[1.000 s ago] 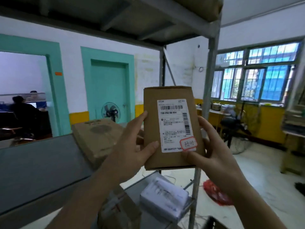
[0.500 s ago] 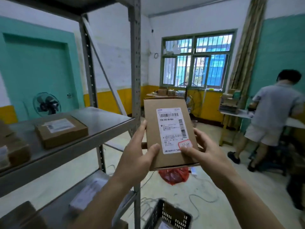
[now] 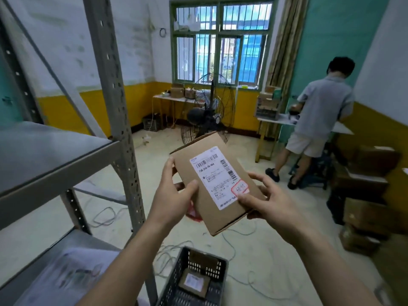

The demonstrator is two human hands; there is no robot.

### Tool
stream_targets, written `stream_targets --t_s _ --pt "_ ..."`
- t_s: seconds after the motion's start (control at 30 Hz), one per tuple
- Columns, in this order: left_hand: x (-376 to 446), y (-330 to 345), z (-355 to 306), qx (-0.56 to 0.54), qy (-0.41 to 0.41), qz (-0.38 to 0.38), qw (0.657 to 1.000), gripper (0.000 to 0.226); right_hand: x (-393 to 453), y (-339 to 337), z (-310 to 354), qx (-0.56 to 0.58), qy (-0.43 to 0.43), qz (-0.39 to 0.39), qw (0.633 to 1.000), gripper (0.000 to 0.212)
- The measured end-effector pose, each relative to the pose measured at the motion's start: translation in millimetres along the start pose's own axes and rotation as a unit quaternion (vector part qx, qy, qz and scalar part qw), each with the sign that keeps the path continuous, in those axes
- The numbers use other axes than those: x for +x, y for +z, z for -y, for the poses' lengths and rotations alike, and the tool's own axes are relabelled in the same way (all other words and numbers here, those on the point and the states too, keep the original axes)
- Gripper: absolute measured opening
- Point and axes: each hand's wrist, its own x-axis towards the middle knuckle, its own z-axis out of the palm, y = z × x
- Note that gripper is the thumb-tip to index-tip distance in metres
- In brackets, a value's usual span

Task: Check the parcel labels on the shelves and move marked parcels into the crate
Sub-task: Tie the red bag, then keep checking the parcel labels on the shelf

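Cardboard parcel, stiff and probably light, sits tilted above the crate as we pinch its long edges, left hand and right hand fingers curled round it.

Green barred window, yellow-banded white walls, standing fan, cable-strewn floor.

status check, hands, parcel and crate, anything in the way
Left hand and right hand both grip the parcel. Red mark on its label. Crate on the floor below, one box inside. Nothing between parcel and crate.
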Motion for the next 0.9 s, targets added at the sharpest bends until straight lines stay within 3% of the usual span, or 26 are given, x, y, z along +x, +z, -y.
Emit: stream_targets --t_s 0.13,0.27,0.37,0.5,0.7,0.9 --pt "72.2 -6.4 37.6 0.024 -0.058 -0.006 0.998 0.077 51.4 -0.9 -30.1 -0.010 0.021 -0.034 0.999 0.043" --pt "129.1 -8.8 85.9 0.048 -0.079 0.036 0.995 0.037 95.6 4.5 -57.9 -0.023 0.048 -0.079 0.995 0.042" --pt "153.2 0.2 120.5 0.003 -0.111 0.082 0.990 0.019 130.1 15.1 -86.1 -0.009 0.075 -0.148 0.986 0.049" --pt "165.0 13.1 162.6 -0.032 -0.150 0.064 0.986 0.026 163.4 32.2 -126.7 -0.007 0.108 -0.211 0.972 0.064" --pt "181.7 32.5 244.5 0.000 -0.202 0.047 0.978 0.025 199.1 63.2 -214.9 -0.048 0.177 -0.173 0.968 0.054" --pt "199.4 56.2 345.6 0.185 -0.229 0.074 0.953 0.038 238.9 82.2 -311.0 -0.152 0.191 -0.125 0.962 0.044"
